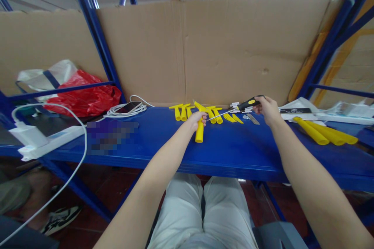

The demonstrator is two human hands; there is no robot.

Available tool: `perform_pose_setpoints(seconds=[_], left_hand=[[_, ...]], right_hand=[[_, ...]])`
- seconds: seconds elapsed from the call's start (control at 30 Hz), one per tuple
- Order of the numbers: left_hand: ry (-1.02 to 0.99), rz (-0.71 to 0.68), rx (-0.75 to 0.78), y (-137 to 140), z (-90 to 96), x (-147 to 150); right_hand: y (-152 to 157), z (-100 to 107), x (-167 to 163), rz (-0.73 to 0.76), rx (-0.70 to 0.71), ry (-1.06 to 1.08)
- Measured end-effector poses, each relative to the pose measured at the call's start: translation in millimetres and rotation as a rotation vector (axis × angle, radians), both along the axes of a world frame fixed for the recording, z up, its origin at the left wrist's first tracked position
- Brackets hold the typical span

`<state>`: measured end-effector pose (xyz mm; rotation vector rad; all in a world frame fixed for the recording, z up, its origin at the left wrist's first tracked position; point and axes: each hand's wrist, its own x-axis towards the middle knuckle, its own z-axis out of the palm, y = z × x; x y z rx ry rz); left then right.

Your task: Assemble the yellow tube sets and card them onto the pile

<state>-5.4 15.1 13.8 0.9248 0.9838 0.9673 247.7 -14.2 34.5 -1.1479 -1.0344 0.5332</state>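
Observation:
My left hand (197, 121) is wrapped around a yellow T-shaped plastic piece with a tubular handle (199, 134), held just above the blue bench. In my right hand (267, 109) is a screwdriver (247, 103) with a black and yellow handle. Its long shaft points left and reaches the yellow piece near my left fingers; whether the tip touches a screw is hidden. Behind my left hand stand several similar yellow T-shaped pieces (183, 113). Small flat yellow parts (233, 118) lie between my hands, beside small metal bits (247, 116).
Yellow tubes (315, 132) lie on the bench at right, before a white power strip (298, 114). At left are a coiled white cable (125, 111), another power strip (52, 142) and a red plastic bag (84, 93). Cardboard (228, 50) walls the back. A person's shoe (61, 219) shows lower left.

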Motion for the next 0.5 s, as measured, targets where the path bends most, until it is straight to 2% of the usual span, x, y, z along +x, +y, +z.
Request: perform_pose_setpoints(seconds=[0.1, 0.3, 0.5], left_hand=[[-0.003, 0.000, -0.005, -0.5, 0.2, 0.2], [-0.005, -0.019, -0.006, -2.1, 1.3, 0.2], [-0.021, -0.021, -0.015, -2.3, 1.6, 0.3]], right_hand=[[-0.8, -0.7, -0.3, -0.047, -0.013, 0.008], [-0.4, -0.5, -0.3, -0.026, -0.142, 0.033], [3.9, -0.4, 5.0, -0.071, -0.102, 0.045]])
